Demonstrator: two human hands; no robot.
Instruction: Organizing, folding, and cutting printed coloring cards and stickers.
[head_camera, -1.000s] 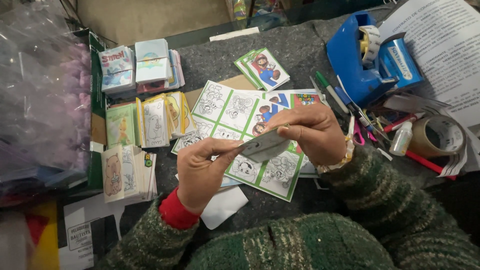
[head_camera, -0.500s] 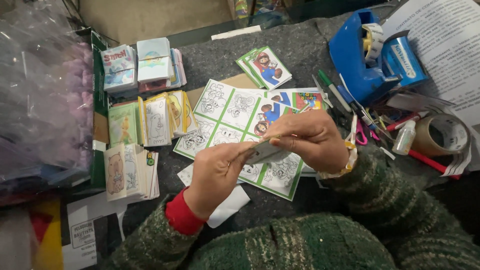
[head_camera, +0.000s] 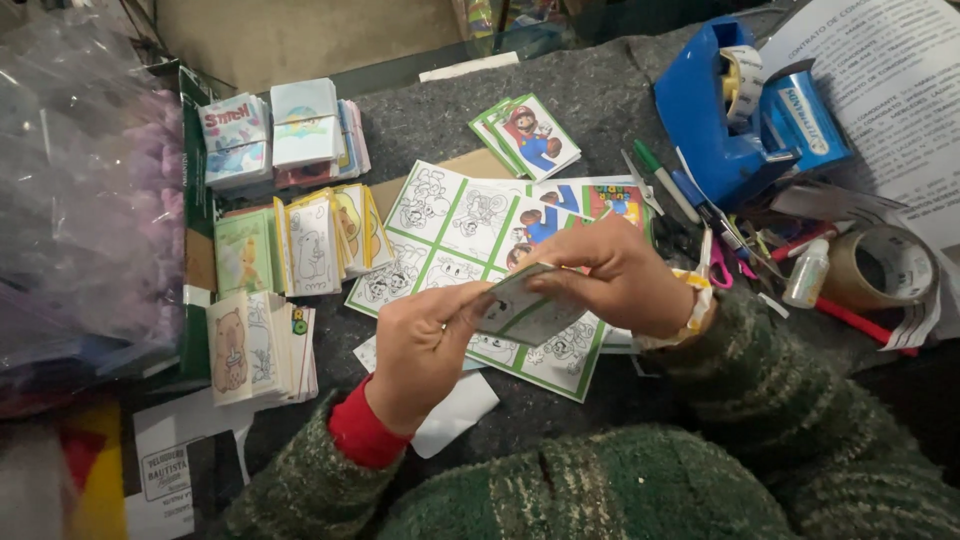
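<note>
Both my hands hold a small folded paper booklet (head_camera: 522, 305) with green-edged cartoon pages, above the grey felt table. My left hand (head_camera: 425, 350) pinches its left edge between thumb and fingers. My right hand (head_camera: 612, 275) grips its upper right side with the fingertips. Under the booklet lies a printed sheet (head_camera: 462, 235) of black-and-white cartoon panels with green borders. A small pile of finished colour booklets (head_camera: 527, 135) lies beyond the sheet.
Stacks of small booklets (head_camera: 285, 240) fill a green box at the left, beside a clear plastic bag (head_camera: 80, 190). A blue tape dispenser (head_camera: 735, 105), pens (head_camera: 665, 185), scissors (head_camera: 715, 265), a small bottle (head_camera: 805, 275) and a brown tape roll (head_camera: 885, 270) crowd the right. White paper scraps (head_camera: 455, 410) lie near me.
The booklet has tilted flatter and turned its face up between my hands. My left hand shifted slightly right along its edge; my right hand stayed over the sheet.
</note>
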